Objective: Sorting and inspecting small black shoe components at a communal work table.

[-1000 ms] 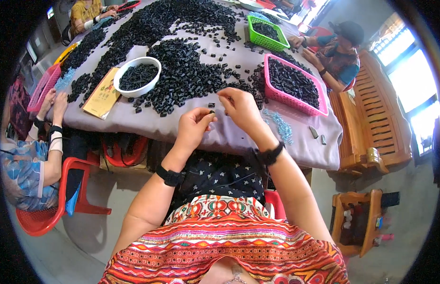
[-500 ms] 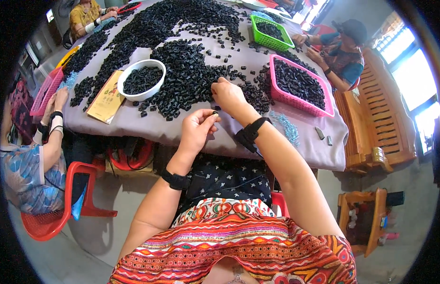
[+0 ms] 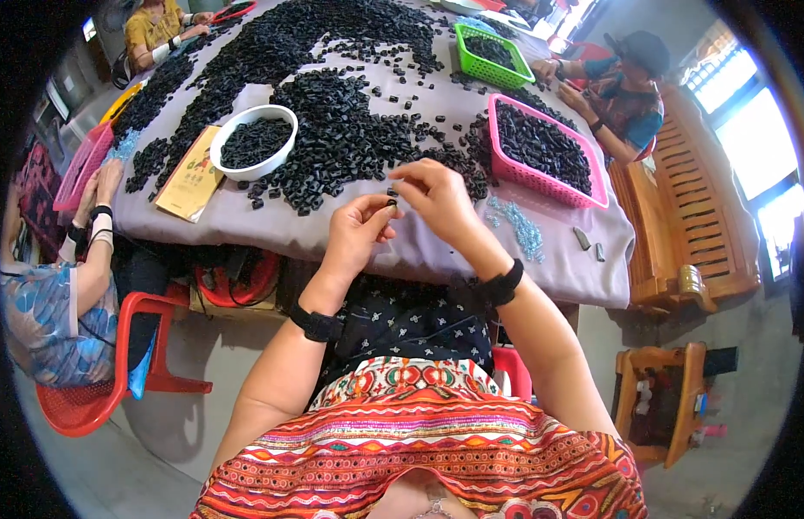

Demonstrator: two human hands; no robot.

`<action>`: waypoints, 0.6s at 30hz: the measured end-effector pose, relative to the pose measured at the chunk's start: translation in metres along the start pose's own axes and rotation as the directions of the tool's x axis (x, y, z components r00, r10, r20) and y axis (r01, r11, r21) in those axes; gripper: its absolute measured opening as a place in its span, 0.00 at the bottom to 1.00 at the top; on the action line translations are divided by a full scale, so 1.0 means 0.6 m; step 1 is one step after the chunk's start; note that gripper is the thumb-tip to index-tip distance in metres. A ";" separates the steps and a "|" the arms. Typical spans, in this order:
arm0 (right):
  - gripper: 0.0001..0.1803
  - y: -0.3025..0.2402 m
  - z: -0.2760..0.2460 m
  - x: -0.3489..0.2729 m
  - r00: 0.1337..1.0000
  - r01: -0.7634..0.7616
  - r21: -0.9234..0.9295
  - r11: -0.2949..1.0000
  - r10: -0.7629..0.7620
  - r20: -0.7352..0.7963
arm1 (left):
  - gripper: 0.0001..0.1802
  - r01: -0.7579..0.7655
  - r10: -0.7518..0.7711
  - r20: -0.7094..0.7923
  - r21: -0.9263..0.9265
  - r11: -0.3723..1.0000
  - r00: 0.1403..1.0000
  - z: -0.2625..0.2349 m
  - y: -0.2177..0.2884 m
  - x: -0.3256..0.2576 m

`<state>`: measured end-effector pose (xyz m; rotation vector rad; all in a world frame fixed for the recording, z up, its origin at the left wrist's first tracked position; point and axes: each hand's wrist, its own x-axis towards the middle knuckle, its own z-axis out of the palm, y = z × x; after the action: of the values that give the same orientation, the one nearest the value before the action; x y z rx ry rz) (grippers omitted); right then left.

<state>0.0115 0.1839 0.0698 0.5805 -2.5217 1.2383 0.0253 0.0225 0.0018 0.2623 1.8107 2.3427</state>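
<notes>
My left hand (image 3: 360, 227) is closed in a pinch around a small black plastic piece (image 3: 392, 202), held just above the table's near edge. Close by on its right, my right hand (image 3: 441, 203) has its fingers bent, with thumb and forefinger pointing toward that piece. Whatever the right fingertips grip is too small to make out. Beyond both hands spreads a heap of short black tube-like pieces (image 3: 333, 130). A white bowl (image 3: 290, 154) of thin black parts stands left of the heap. To its right is a pink basket (image 3: 540, 192) filled with black pieces.
A yellow booklet (image 3: 190, 186) lies beside the bowl. Small clear-blue bits (image 3: 523, 232) and two grey pieces (image 3: 582, 239) lie at the right. Farther back stands a green basket (image 3: 497, 80). Other people sit around the cloth-covered table (image 3: 281, 229); a red chair (image 3: 130, 363) is at left.
My right hand has drawn back from the edge of the heap toward my left hand, its fingers now close to the held piece. My left hand has barely moved.
</notes>
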 end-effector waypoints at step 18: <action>0.11 -0.001 0.006 -0.050 0.995 0.098 -0.207 0.973 -0.090 0.047 | 0.09 -0.034 0.035 0.029 -0.013 0.999 0.999 0.003 -0.005 -0.002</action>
<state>0.0380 0.1875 0.0556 0.6682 -2.5790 0.9229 0.0268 0.0246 -0.0009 0.3275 1.7920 2.3594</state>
